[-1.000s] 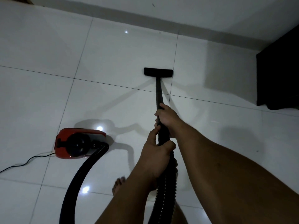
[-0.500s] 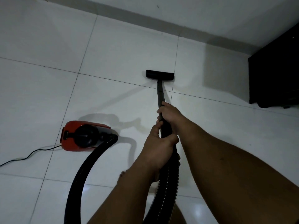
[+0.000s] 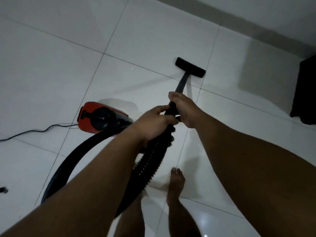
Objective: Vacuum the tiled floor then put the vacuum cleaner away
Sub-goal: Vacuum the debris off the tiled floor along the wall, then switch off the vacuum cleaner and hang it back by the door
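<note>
A red and black vacuum cleaner body (image 3: 100, 118) sits on the white tiled floor (image 3: 51, 74) at centre left. Its ribbed black hose (image 3: 150, 159) loops from the body up to a black wand (image 3: 182, 83). The flat black floor nozzle (image 3: 190, 67) rests on the tiles near a grout line. My right hand (image 3: 185, 108) grips the wand higher up. My left hand (image 3: 153, 124) grips it just below, where wand and hose join.
A black power cord (image 3: 34, 131) trails left from the vacuum body. A dark cabinet (image 3: 306, 89) stands at the right edge near the grey skirting (image 3: 239, 26). My bare foot (image 3: 176, 182) is on the tiles beneath the hose.
The view has tilted and swung, so the wand now slants up to the right. The nozzle sits right of the tile joint. Both hands keep their grip.
</note>
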